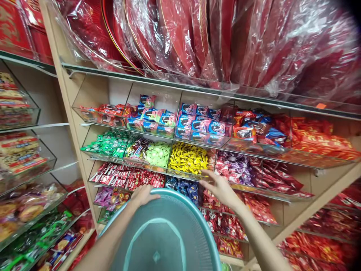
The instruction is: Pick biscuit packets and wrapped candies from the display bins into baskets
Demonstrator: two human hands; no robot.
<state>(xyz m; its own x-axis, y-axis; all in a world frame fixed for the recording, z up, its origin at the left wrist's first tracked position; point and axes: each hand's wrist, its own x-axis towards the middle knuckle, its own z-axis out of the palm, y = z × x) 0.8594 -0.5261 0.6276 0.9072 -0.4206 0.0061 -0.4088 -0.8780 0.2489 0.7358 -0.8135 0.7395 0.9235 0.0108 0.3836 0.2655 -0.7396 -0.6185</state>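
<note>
My left hand [142, 195] grips the far rim of a teal plastic basket [158, 241], with the thumb over the edge. The basket tilts toward the shelves and I can see its bare bottom. My right hand [216, 184] reaches forward beside the basket, fingers spread and holding nothing. It is just in front of the bin of yellow-wrapped candies [188, 158], near the bin's lower right corner. Blue-wrapped candies [184, 188] lie in the bin below, partly hidden by the basket rim. Purple-and-white candies [235, 165] fill the bin to the right of my right hand.
Clear acrylic bins hold green candies [108, 143], pale green candies [158, 153] and blue-and-pink packets [200, 122]. Above, a glass shelf [169, 79] carries red round items [180, 37] in plastic wrap. A wooden upright [66, 105] stands at left, with more stocked shelves beyond it.
</note>
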